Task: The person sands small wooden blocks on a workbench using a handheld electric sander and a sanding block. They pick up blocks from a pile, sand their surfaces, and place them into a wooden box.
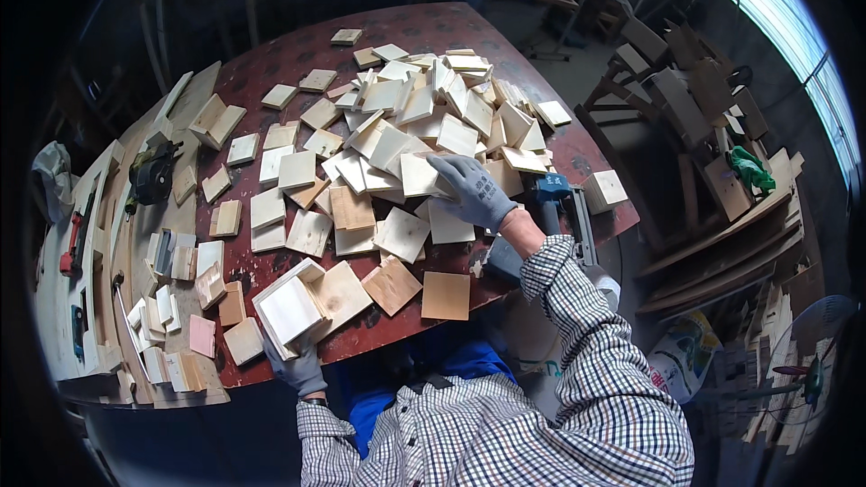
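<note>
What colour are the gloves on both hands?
Grey, on the left hand and the right hand; the head view shows it best on the right one.

Wood squares heaped toward table far edge; stacked frame at near edge; nailer, probably, at right edge; offcuts along left edge.

Person is wearing checked shirt, dark lines on white, cuffs buttoned. Blue garment is showing below shirt front, nearest red-brown table edge. Grey knit gloves are covering left hand and right hand, dark marking on right glove back.
</note>
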The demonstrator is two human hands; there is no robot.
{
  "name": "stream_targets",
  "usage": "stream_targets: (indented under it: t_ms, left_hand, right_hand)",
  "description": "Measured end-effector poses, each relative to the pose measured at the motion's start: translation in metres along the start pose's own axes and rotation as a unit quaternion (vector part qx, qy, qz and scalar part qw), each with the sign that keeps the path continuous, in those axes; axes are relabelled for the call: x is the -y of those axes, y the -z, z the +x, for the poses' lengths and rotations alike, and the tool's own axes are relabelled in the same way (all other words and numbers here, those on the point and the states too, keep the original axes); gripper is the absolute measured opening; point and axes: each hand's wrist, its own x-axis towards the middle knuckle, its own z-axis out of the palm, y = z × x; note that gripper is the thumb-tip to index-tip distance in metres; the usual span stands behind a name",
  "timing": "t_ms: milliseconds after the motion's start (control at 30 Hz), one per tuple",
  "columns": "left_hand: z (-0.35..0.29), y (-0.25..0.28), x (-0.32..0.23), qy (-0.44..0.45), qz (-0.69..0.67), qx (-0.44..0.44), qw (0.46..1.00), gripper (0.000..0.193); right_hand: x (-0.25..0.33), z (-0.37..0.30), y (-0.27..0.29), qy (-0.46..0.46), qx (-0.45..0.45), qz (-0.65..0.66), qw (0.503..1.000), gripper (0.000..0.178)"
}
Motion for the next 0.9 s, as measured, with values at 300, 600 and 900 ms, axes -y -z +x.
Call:
stream_targets:
  t_ms: [300,600,900]
  left_hand:
    - [-0.003,0.003,0.021,0.025,-0.01,0.023,0.999,0.081]
    - [0.004,0.039,-0.029,0.063,-0.015,0.039,0.997,0.11]
    - [0.045,0.076,-0.048,-0.267,0.226,0.149,0.925,0.073]
  right_hand:
    - [-0.027,-0.042,0.017,-0.301,-0.07,0.033,0.95,0.044]
    - [0.03,-0.05,0.02,-0.153,-0.022,-0.126,0.98,0.049]
    - [-0.06,-0.053,0.048,-0.37,0.057,-0.22,0.901,0.061]
